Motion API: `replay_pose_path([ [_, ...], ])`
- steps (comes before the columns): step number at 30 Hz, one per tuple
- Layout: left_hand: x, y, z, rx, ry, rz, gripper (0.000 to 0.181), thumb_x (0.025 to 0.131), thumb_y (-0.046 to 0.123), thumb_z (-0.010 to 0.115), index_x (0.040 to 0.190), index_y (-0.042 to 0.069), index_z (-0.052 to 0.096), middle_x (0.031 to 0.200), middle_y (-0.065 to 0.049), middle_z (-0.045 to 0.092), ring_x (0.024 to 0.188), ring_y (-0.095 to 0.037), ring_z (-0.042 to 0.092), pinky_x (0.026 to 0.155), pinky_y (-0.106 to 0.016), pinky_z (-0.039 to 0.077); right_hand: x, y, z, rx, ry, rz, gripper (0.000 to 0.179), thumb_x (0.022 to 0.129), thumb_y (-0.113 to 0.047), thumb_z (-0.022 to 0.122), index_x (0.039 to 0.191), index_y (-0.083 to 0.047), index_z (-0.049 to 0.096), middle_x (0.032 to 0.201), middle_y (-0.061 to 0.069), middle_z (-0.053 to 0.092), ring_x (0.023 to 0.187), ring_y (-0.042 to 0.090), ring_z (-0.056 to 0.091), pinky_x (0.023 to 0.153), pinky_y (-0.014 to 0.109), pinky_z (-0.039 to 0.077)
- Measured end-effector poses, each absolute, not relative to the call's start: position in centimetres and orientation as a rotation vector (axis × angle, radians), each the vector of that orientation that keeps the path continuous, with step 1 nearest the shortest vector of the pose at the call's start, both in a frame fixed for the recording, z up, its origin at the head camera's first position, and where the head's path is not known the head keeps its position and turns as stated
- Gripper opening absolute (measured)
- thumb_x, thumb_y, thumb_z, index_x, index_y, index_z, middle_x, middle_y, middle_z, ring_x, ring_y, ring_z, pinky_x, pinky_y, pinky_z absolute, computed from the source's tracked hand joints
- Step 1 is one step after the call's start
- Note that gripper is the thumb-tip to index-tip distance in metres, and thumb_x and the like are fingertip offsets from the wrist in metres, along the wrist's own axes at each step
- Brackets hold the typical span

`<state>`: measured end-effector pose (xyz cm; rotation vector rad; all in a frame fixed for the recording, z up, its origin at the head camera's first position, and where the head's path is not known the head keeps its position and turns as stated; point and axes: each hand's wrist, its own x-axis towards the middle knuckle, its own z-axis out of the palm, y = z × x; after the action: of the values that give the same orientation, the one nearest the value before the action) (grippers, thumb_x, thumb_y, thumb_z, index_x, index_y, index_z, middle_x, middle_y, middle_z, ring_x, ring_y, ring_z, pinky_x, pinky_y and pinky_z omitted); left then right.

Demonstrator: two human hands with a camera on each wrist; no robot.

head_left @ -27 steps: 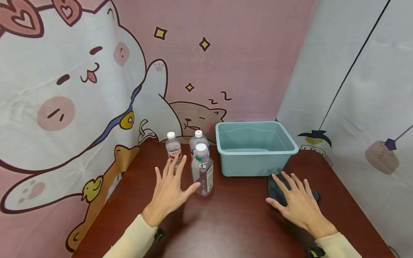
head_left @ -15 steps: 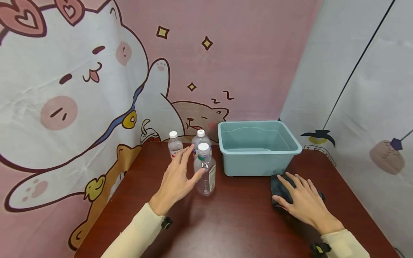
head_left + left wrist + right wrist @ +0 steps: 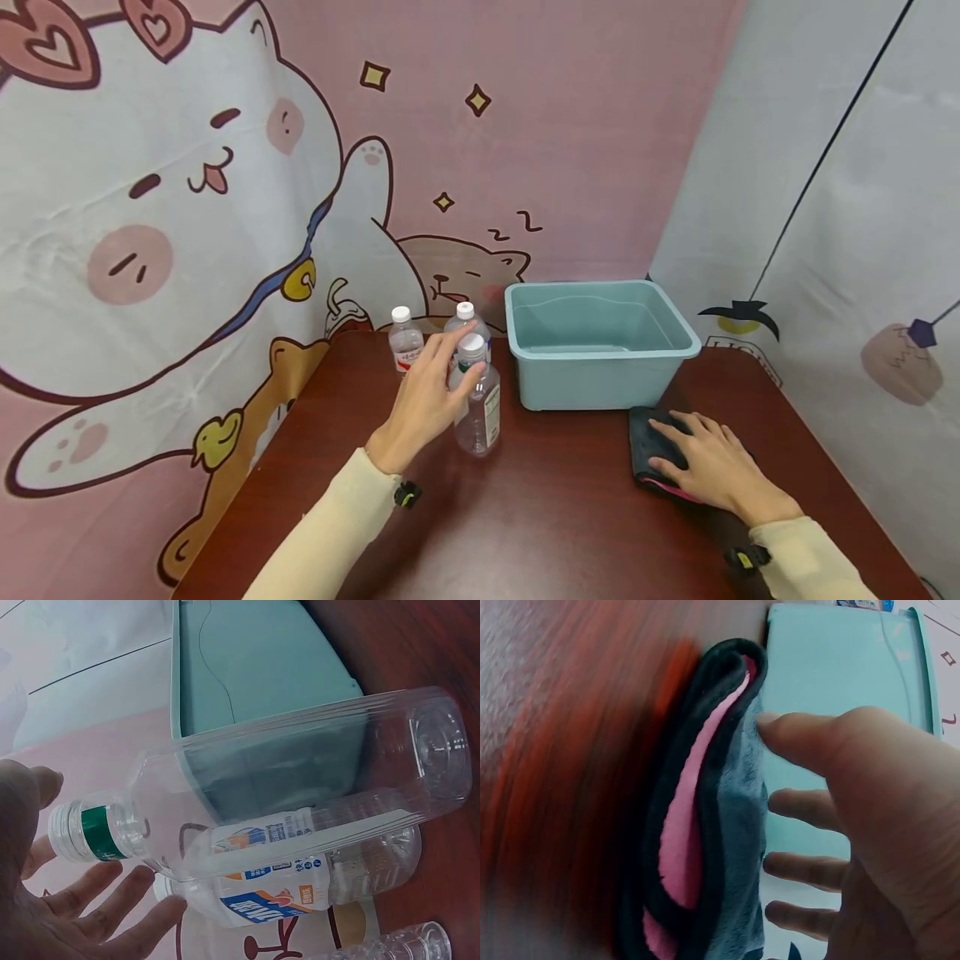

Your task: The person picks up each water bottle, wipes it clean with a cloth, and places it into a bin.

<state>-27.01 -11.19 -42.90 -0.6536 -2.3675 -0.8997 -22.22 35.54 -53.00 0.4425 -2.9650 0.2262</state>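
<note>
On your counter (image 3: pixel 540 517), left of the teal tub (image 3: pixel 592 379), the clear front bottle (image 3: pixel 478 421) stands upright; your left hand (image 3: pixel 427 392), loosely spread near its cap without gripping, may knock it, probably light, against the bottle behind (image 3: pixel 277 896). Your right hand (image 3: pixel 712 467), also relaxed, by brushing could shift the folded cloth (image 3: pixel 648 446) below

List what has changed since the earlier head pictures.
The left grip moved forward and right, to the neck of the front bottle; the right grip shifted slightly right, and more pink shows on the cloth. Neither has visibly closed on anything. All three bottles and the tub stayed put.
</note>
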Motion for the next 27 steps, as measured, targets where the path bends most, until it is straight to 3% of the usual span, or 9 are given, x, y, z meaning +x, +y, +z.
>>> replay_pose_path([
  [12,-27.6,-11.1,-42.6,-0.646,-2.366,-0.865,0.046,0.115,0.028,0.079,0.159,0.018,0.069,0.121,-0.008,0.074,0.086,-0.022,0.063,0.070,-0.027,0.052,-23.2,36.2,-53.6,0.437,-3.031,0.276,0.068,0.103,-0.050,0.088,0.158,-0.014,0.073,0.166,0.037,0.056,0.136,0.073,0.060,0.088,0.089,0.059],
  [17,-27.7,-11.2,-42.5,-0.651,-2.365,-0.884,0.047,0.113,0.027,0.081,0.157,0.017,0.070,0.113,-0.008,0.072,0.083,-0.022,0.061,0.069,-0.026,0.050,-23.2,36.3,-53.8,0.453,-3.008,0.317,0.065,0.101,-0.045,0.090,0.155,-0.013,0.075,0.159,0.036,0.061,0.125,0.065,0.063,0.080,0.076,0.064],
  [21,-27.7,-11.2,-42.5,-0.682,-2.358,-0.889,0.048,0.111,0.026,0.083,0.157,0.016,0.071,0.109,-0.009,0.071,0.080,-0.025,0.062,0.068,-0.026,0.049,-23.4,36.2,-54.1,0.501,-2.972,0.350,0.062,0.099,-0.039,0.093,0.151,-0.011,0.078,0.151,0.034,0.067,0.118,0.055,0.067,0.084,0.067,0.066],
  [24,-27.6,-11.3,-42.4,-0.724,-2.348,-0.873,0.049,0.111,0.025,0.082,0.157,0.015,0.070,0.115,-0.009,0.074,0.080,-0.021,0.061,0.069,-0.026,0.052,-23.5,36.1,-54.4,0.555,-2.918,0.377,0.061,0.094,-0.034,0.097,0.147,-0.008,0.080,0.141,0.031,0.072,0.114,0.047,0.074,0.091,0.064,0.067],
  [27,-27.5,-11.4,-42.3,-0.769,-2.340,-0.871,0.049,0.112,0.023,0.081,0.159,0.013,0.069,0.127,-0.009,0.077,0.085,-0.020,0.063,0.074,-0.029,0.057,-23.6,36.0,-54.4,0.594,-2.865,0.413,0.062,0.091,-0.028,0.100,0.144,-0.004,0.081,0.131,0.026,0.076,0.108,0.039,0.079,0.088,0.057,0.070],
])
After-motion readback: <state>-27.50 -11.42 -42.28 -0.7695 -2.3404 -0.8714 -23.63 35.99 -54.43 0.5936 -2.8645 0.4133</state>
